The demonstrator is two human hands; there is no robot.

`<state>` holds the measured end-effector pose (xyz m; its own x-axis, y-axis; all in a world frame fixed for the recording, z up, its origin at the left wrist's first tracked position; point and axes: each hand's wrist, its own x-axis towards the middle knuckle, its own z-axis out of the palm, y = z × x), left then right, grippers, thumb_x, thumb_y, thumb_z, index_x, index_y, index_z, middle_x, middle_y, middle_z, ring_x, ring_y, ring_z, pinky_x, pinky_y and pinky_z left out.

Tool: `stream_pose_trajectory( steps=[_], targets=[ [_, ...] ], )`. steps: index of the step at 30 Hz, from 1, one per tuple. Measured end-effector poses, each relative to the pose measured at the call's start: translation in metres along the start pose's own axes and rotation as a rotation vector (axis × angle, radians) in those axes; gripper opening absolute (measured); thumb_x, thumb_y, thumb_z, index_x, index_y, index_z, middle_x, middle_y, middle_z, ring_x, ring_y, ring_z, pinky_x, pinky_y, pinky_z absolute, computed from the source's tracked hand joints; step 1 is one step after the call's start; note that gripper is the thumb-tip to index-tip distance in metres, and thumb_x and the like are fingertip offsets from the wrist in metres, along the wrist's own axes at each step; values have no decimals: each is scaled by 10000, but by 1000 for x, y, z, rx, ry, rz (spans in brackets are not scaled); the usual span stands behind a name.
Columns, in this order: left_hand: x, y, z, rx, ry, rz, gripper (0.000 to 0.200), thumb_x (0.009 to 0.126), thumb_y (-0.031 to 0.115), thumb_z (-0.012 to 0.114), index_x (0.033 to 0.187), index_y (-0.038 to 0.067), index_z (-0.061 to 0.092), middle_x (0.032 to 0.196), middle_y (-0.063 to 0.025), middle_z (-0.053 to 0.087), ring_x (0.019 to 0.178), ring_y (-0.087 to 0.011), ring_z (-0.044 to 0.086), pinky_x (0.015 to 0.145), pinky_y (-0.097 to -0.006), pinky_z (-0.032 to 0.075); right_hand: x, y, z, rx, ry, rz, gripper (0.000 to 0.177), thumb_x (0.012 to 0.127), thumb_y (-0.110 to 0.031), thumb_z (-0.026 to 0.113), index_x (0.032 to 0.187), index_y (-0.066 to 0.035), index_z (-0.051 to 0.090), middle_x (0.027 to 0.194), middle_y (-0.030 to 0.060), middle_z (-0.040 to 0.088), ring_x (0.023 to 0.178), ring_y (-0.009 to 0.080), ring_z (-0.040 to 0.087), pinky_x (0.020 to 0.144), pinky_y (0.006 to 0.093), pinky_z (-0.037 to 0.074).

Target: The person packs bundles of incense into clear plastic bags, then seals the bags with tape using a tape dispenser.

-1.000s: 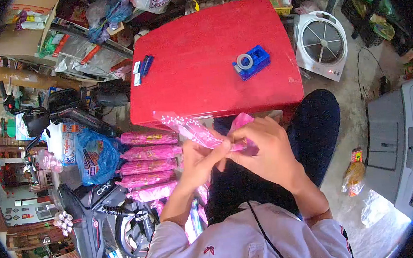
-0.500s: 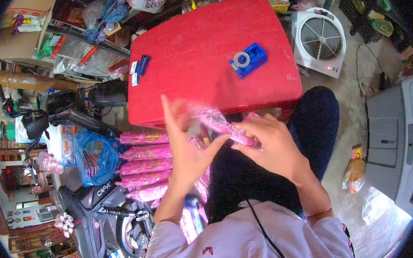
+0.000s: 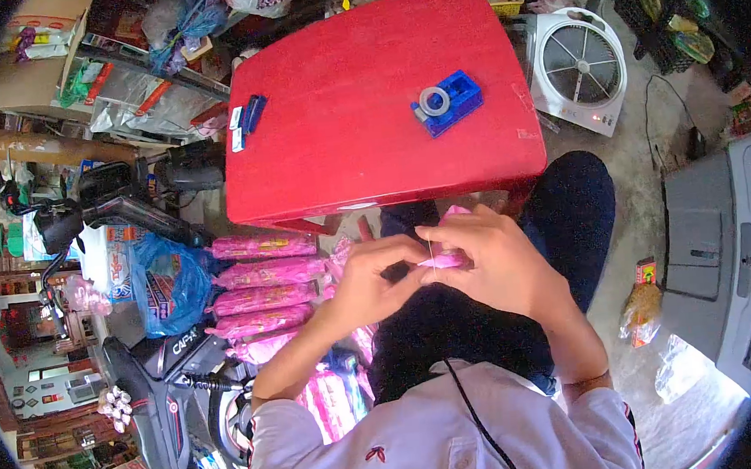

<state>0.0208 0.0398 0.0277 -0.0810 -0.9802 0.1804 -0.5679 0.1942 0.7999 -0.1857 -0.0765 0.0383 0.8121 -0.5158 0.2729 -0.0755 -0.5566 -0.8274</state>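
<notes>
Above my lap, a pink plastic packet [image 3: 442, 262] is gripped in my right hand [image 3: 505, 255], with its fingers wrapped round it and much of it hidden. The thumb and fingers of my left hand [image 3: 375, 279] are pinched together at the packet's near end. Between the fingertips of both hands runs a thin pale strand [image 3: 431, 249], too fine to name. To the left of my left hand, several full pink packets [image 3: 264, 272] lie side by side in a row.
Ahead stands a red table [image 3: 342, 140] bearing a blue tape dispenser [image 3: 449, 103] and a dark blue stapler-like object [image 3: 252, 114]. A box fan [image 3: 579, 69] is at its right. A motorbike [image 3: 162, 375] and a blue plastic bag [image 3: 168, 286] are on the left.
My left hand was spread and blurred; it has come right and down, closing its fingers at the packet. The packet's far end, which stuck out over the table edge, no longer shows there.
</notes>
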Motion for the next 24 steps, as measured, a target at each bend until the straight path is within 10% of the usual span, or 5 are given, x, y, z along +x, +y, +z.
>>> stream_pose_trajectory(
  steps=[3, 15, 24],
  targets=[
    [3, 16, -2, 297, 180, 72, 289, 779, 98, 830, 1052, 88, 737, 1061, -114, 686, 882, -318, 697, 736, -404, 547, 2, 4, 3, 14, -45, 10, 450, 781, -187, 858, 1184, -40, 723, 997, 184, 711, 925, 389, 671, 835, 478, 529],
    [27, 26, -28, 537, -178, 361, 302, 698, 158, 785, 971, 86, 679, 1139, -161, 564, 987, -350, 592, 871, -467, 482, 6, 14, 6, 60, -242, -14, 256, 831, -163, 788, 1032, -26, 708, 926, 170, 703, 905, 398, 682, 857, 488, 516],
    [13, 13, -27, 70, -151, 277, 263, 697, 137, 801, 770, 63, 560, 1031, -138, 537, 866, -297, 568, 747, -393, 466, -7, 27, -4, 470, 135, 140, 140, 890, -61, 785, 1004, 21, 778, 827, 68, 732, 737, 96, 671, 631, 273, 515]
  ],
)
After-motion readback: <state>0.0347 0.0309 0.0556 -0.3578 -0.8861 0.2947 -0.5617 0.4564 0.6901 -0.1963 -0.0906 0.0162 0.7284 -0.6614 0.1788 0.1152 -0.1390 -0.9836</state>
